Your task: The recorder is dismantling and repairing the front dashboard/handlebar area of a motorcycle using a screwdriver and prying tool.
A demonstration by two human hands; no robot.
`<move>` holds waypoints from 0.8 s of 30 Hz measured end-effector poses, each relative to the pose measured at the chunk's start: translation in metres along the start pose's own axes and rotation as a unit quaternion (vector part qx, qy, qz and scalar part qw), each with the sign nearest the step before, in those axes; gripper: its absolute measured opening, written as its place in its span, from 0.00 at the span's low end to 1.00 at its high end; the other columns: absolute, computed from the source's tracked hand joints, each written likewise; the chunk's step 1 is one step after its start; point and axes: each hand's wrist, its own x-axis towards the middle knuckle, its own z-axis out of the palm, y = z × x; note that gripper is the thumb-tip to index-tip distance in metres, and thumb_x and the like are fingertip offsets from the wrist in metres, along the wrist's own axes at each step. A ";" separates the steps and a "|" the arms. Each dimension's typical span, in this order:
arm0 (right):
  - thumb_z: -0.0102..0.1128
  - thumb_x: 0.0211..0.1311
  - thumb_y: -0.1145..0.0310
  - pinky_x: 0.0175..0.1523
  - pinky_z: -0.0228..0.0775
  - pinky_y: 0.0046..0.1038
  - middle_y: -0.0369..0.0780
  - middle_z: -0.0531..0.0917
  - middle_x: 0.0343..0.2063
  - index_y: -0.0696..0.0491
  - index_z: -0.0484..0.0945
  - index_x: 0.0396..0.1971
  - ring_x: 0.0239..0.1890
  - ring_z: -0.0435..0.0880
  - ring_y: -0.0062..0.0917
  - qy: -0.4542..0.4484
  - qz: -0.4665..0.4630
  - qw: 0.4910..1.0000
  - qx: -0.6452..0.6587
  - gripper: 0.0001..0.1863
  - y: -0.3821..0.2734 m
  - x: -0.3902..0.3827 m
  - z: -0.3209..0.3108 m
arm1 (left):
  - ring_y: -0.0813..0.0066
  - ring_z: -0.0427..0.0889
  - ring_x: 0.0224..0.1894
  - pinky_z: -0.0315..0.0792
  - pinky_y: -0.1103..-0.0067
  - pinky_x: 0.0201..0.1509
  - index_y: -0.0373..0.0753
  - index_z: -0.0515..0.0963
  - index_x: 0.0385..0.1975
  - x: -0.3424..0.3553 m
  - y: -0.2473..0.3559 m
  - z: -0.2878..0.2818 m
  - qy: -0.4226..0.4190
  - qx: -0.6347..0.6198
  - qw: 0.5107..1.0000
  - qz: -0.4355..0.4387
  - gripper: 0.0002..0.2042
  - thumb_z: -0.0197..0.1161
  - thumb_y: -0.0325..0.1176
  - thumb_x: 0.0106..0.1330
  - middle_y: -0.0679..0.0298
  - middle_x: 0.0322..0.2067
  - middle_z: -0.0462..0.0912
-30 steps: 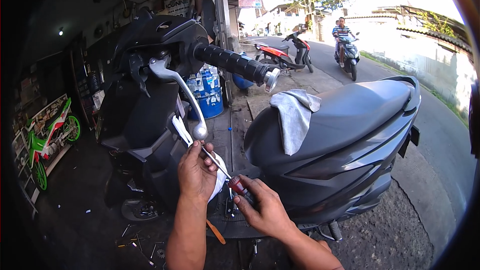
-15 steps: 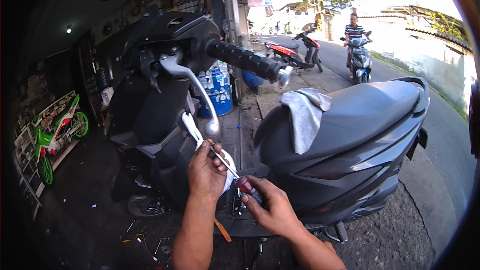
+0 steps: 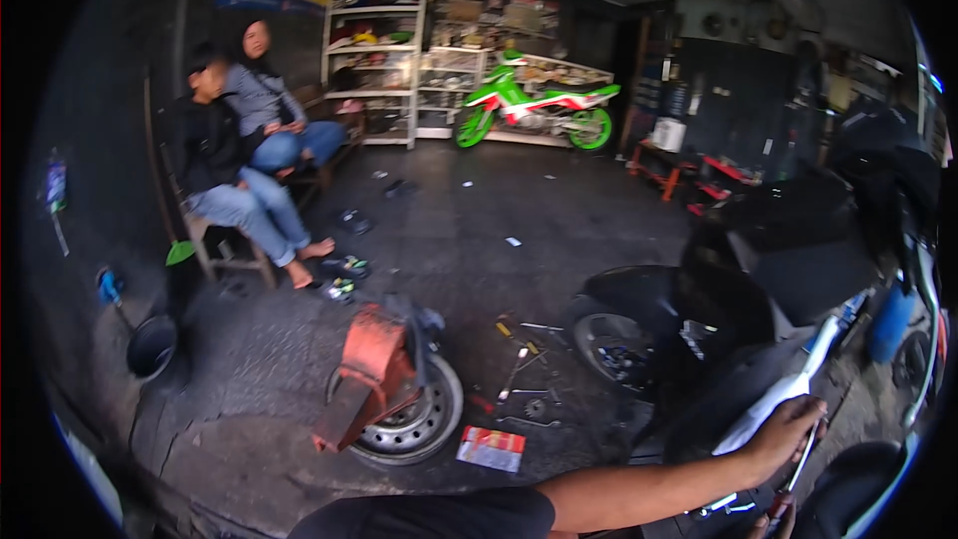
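Observation:
At the lower right, my left hand [image 3: 786, 431] is closed, its fingertips pinched together around the tip end of a screwdriver [image 3: 804, 461]. Whether a small part sits in that pinch, I cannot make out. The screwdriver's metal shaft slants down to a dark red handle. My right hand [image 3: 784, 525], mostly cut off by the lower edge, grips that handle. Beside my left forearm hangs a white cloth or bag [image 3: 763, 413] against the dark scooter [image 3: 798, 250]. The scooter's front wheel [image 3: 617, 347] shows further left.
Loose hand tools [image 3: 519, 364] lie on the floor near a wheel [image 3: 439, 409] with a red-orange piece [image 3: 375, 351] against it. A red-and-white packet [image 3: 491, 448] is close by. Two people [image 3: 254, 130] sit at the left. A green motorbike [image 3: 529, 105] stands by shelves [image 3: 374, 50].
The view has swung left from the street and scooter seat to the workshop interior. Both hands now appear at the lower right, still on the screwdriver.

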 end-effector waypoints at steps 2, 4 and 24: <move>0.57 0.68 0.69 0.56 0.69 0.30 0.52 0.78 0.52 0.66 0.70 0.58 0.50 0.79 0.32 -0.037 0.091 0.995 -0.010 0.23 -0.011 -0.003 0.005 | 0.91 0.61 0.17 0.57 0.88 0.18 0.42 0.69 0.36 -0.004 0.004 -0.010 0.018 0.026 0.999 0.024 0.11 0.50 0.43 0.74 0.73 0.23 0.72; 0.57 0.68 0.69 0.57 0.69 0.29 0.52 0.78 0.53 0.66 0.69 0.58 0.51 0.79 0.32 -0.052 0.090 0.995 0.009 0.23 -0.010 -0.001 0.006 | 0.91 0.60 0.17 0.57 0.88 0.18 0.42 0.69 0.37 -0.004 0.006 -0.012 0.017 0.029 0.999 0.036 0.11 0.50 0.43 0.74 0.73 0.23 0.72; 0.56 0.61 0.73 0.46 0.66 0.21 0.39 0.79 0.38 0.66 0.73 0.49 0.39 0.74 0.19 -0.031 0.113 0.982 0.146 0.18 0.002 0.015 0.014 | 0.85 0.70 0.23 0.64 0.86 0.25 0.39 0.74 0.40 -0.016 0.038 -0.010 0.014 -0.073 0.996 -0.049 0.11 0.54 0.40 0.71 0.68 0.28 0.76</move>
